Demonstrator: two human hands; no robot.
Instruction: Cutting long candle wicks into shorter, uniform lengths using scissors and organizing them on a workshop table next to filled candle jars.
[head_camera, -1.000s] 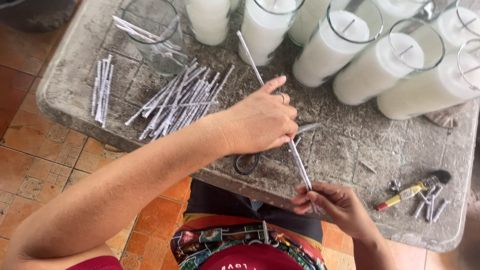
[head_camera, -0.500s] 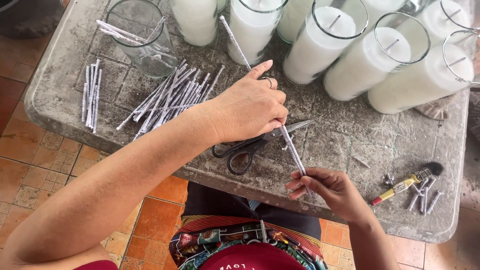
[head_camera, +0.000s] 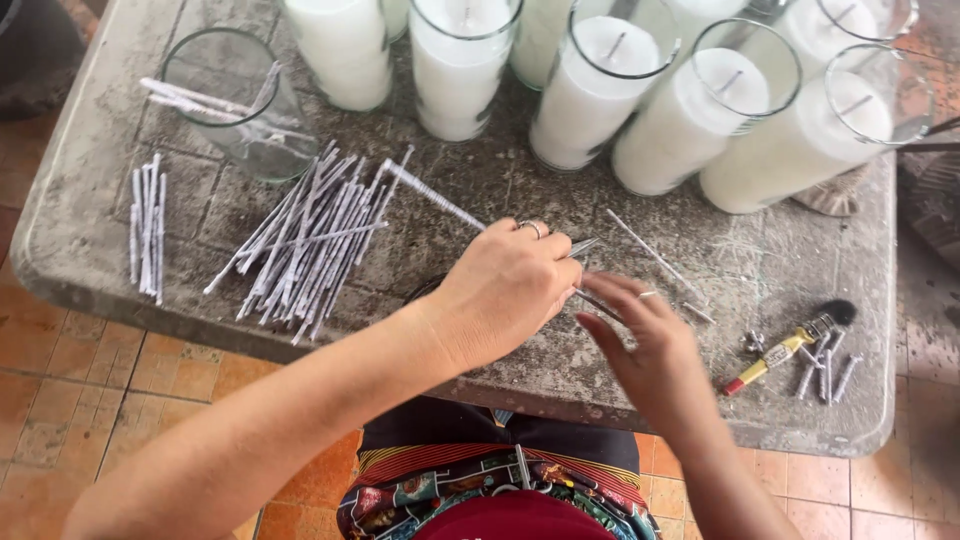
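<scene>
Left hand (head_camera: 505, 285) is closed around one long paper stick (head_camera: 430, 197), fingers pinched at its near-right end. The stick's long axis runs far-left to near-right, free end pointing far-left toward the stick pile (head_camera: 305, 235), low over the tabletop (head_camera: 80, 255). Scissors (head_camera: 583, 246) sit mostly hidden under the left hand, only the blade tip showing, pointing far-right; whether that hand grips them too can't be told. Right hand (head_camera: 645, 345) is just right of the left, fingers (head_camera: 612, 288) spread loosely, touching or just over a dark thin piece between the hands; can't tell if it grips anything. Left hand is the one on the stick. A thin loose wick (head_camera: 650, 250) lies right of both hands, same diagonal. Candles (head_camera: 685, 125) stand along the far edge, an empty glass (head_camera: 235, 100) far left.
</scene>
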